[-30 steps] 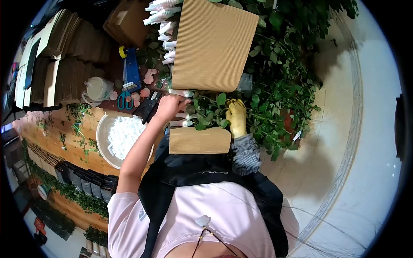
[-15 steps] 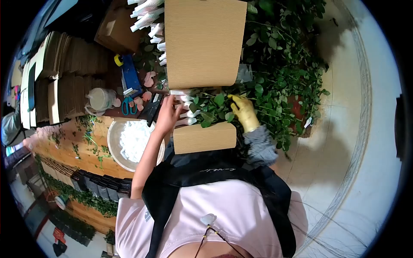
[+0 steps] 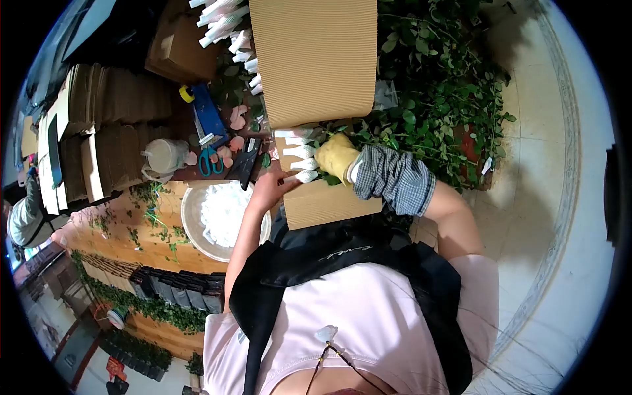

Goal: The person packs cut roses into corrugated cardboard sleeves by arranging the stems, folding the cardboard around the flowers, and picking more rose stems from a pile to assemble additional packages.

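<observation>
White-sleeved flower heads [image 3: 304,164] lie in a row on a corrugated cardboard sheet [image 3: 332,204], their green stems running right. Bare, my left hand [image 3: 268,191] pinches the narrow end of the lowest white sleeve. My right hand [image 3: 334,158], in a yellow glove with a checked cuff, is closed over the stems just right of the heads; its fingertips are partly hidden. Beyond both hands, a larger corrugated flap [image 3: 316,62] stands over the row's far end.
Leafy stems [image 3: 431,99] are piled on the right. At left are blue-handled scissors [image 3: 210,162], a black tool [image 3: 245,164], a plastic cup [image 3: 164,157], stacked cardboard [image 3: 112,99] and a basin of white sleeves [image 3: 227,214]. More sleeved heads [image 3: 224,26] stick out at upper left.
My right hand has moved left, from the leaves to just beside the flower heads. My left hand has moved down to the lowest sleeve. The view has shifted slightly.
</observation>
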`<state>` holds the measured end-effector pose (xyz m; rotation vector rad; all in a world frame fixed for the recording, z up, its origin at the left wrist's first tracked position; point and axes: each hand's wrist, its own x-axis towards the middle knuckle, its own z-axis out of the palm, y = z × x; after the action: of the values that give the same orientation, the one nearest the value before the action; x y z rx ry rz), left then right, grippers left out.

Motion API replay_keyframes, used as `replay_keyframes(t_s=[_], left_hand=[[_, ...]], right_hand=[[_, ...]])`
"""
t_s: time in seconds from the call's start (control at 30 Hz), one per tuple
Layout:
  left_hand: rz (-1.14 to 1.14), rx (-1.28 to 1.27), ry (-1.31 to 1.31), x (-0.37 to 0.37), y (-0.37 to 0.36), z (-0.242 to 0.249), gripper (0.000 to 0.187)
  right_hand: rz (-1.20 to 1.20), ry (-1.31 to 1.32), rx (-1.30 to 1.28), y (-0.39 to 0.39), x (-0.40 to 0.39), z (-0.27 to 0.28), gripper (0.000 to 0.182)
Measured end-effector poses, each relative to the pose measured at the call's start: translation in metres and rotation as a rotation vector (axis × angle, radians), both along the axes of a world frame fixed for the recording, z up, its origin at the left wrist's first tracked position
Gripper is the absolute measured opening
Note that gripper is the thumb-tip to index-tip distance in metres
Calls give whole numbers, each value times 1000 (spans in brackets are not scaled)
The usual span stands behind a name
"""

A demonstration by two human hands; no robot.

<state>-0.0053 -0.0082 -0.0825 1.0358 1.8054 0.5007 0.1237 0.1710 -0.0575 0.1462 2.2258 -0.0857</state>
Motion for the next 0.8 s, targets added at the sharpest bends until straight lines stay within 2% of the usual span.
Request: replay_keyframes(t_s=[0.03,0.07,0.1,0.13,0.17,0.23,0.33,0.37,0.5,0.53,0.6,0.67,0.73,0.8], left_hand=[[-21,33,4,-1,2,5,35],[-40,70,11,-2,5,10,34],[-25,138,15,-1,6,13,33],[-22,139,11,0,5,13,33],[9,177,0,1,4,11,31],[48,214,-17,3,4,7,30],[85,236,6,2,0,1,30],[115,212,-26,3,-1,2,29],[240,209,-131,6,-6,-4,28],[240,208,-134,10,-8,-6,28],[358,376,-124,18,-10,-8,26],[365,346,-120,21,-14,-10,24],[584,548,22,31,-18,-22,20],[1124,485,-103,18,-31,-47,12]], right_hand=[[13,196,45,-2,9,-14,9],[42,195,72,-3,4,-5,12],[24,276,-9,4,12,-62,12],[16,315,-50,6,12,-75,14],[10,353,-91,6,2,-50,16],[-116,235,-126,-4,-14,16,16],[-145,294,-118,-2,-7,23,19],[-236,253,-127,-3,-7,25,20],[-120,116,-157,2,-8,53,27],[-120,113,-157,0,-10,48,27],[-72,57,-114,-3,-11,28,28],[-78,94,-80,-7,-9,23,27],[-123,171,-91,-7,-4,21,25],[-66,202,-38,-8,0,19,25]])
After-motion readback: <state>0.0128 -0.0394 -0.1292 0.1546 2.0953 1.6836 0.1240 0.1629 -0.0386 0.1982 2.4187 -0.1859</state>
